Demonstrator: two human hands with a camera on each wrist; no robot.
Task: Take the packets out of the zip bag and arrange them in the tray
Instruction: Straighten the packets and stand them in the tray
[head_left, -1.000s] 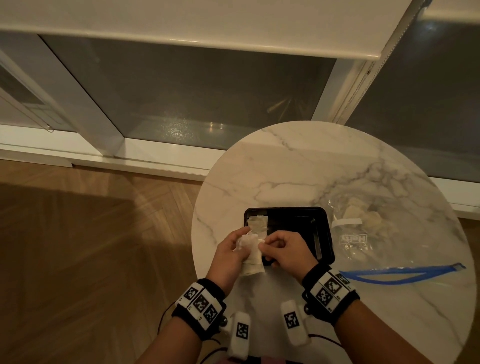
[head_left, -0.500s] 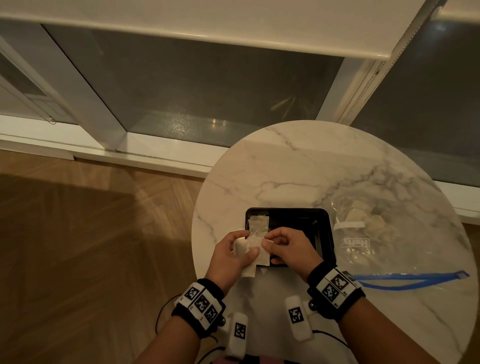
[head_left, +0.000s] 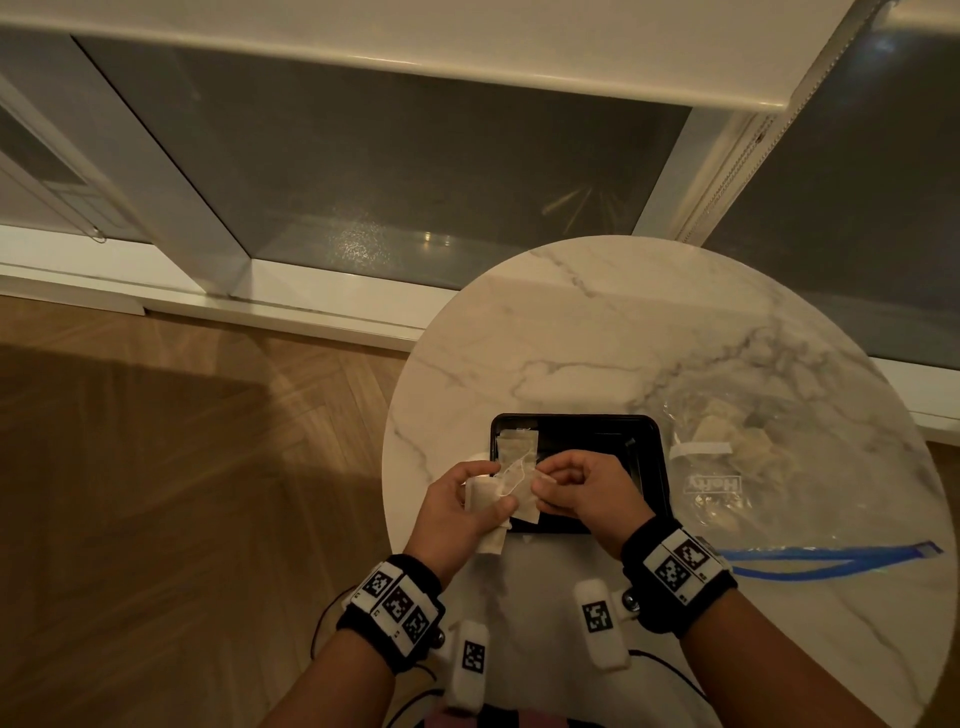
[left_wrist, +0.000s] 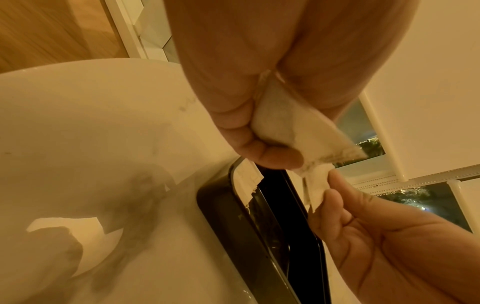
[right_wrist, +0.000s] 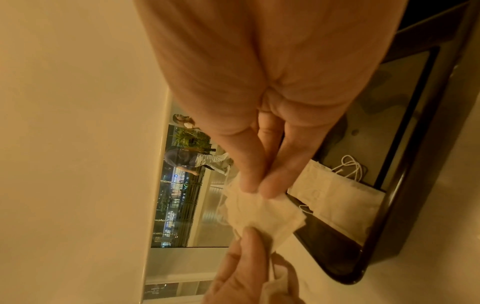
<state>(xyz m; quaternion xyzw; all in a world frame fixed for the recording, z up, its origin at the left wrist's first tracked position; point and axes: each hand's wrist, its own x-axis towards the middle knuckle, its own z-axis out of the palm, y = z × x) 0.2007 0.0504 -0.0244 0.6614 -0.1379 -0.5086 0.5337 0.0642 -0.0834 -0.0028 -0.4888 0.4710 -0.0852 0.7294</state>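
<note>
Over black tray's (head_left: 652, 457) near-left corner: left hand (head_left: 460, 512) grips bunch of tea-bag packets (head_left: 488, 501); right hand (head_left: 582, 491) pinches one packet (head_left: 524, 499) between thumb and fingertips. One packet (head_left: 516, 447) lies in tray, left end. Zip bag (head_left: 753, 467), more packets inside, lies right of tray on marble table (head_left: 597, 338).

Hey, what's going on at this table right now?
A person is sorting small white packets into a black tray on a round marble table. The left hand grips several packets, and the right hand pinches one from them. One packet already lies in the tray. The zip bag beside it holds more.
</note>
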